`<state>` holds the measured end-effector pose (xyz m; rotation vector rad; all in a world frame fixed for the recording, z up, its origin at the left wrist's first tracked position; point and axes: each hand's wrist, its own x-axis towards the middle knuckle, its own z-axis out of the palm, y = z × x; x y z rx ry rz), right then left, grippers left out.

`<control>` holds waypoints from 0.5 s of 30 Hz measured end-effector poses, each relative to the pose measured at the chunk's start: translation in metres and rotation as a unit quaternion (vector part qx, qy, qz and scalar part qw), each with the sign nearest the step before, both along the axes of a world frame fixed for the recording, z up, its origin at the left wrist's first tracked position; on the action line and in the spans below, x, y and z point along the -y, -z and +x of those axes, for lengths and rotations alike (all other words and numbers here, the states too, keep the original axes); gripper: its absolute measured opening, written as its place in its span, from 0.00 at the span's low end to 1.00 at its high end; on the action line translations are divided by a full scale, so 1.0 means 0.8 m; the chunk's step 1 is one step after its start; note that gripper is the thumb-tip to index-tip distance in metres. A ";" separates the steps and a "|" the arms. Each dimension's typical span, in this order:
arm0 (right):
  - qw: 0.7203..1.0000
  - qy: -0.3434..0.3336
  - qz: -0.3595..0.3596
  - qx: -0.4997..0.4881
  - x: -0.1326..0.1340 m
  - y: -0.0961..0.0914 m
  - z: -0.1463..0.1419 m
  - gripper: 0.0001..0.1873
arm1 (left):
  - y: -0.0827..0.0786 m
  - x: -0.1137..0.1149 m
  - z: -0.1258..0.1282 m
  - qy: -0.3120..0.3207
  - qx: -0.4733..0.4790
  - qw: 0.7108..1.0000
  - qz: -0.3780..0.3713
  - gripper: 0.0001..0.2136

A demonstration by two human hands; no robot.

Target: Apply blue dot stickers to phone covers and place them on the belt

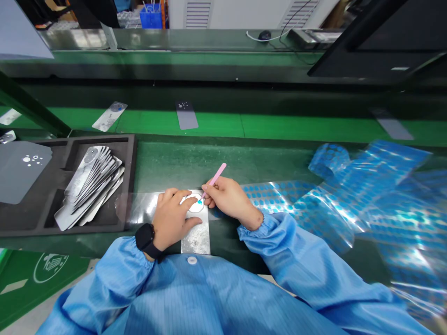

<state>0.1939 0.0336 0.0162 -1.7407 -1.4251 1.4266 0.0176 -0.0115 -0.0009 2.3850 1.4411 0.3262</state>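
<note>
My right hand [228,197] pinches pink tweezers [218,175], their tip down at a small blue dot [199,202] on the white round area of a phone back panel [196,239]. The panel lies on the green table in front of me, its lower part silvery and speckled. My left hand [174,216] rests on its upper left with fingers spread, the fingertips beside the white area. From under my right wrist, a clear film strip with rows of blue dots [272,194] runs to the right. Clear film [143,207] also shows left of my left hand.
At left, a dark tray [130,186] holds a fanned stack of silvery panels [92,186] and grey panels [21,172]. Bunched blue-dotted film [391,200] covers the right side. Beyond lies a green conveyor belt [216,122] with several panels; a monitor [394,37] overhangs the upper right.
</note>
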 end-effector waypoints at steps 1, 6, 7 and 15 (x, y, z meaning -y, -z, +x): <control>1.000 -0.003 0.002 0.009 0.000 0.000 0.000 0.09 | 0.000 0.000 0.000 0.002 -0.003 1.000 0.001 0.22; 0.999 -0.022 0.034 0.023 0.002 0.005 0.001 0.09 | -0.003 0.000 0.000 0.017 -0.020 1.000 0.005 0.17; 0.999 -0.025 0.042 0.024 0.002 0.007 0.001 0.08 | -0.004 0.000 0.000 0.018 -0.022 1.000 0.006 0.16; 0.963 -0.049 0.248 0.099 0.017 0.004 0.015 0.07 | -0.010 0.001 0.003 0.012 -0.035 0.999 0.004 0.17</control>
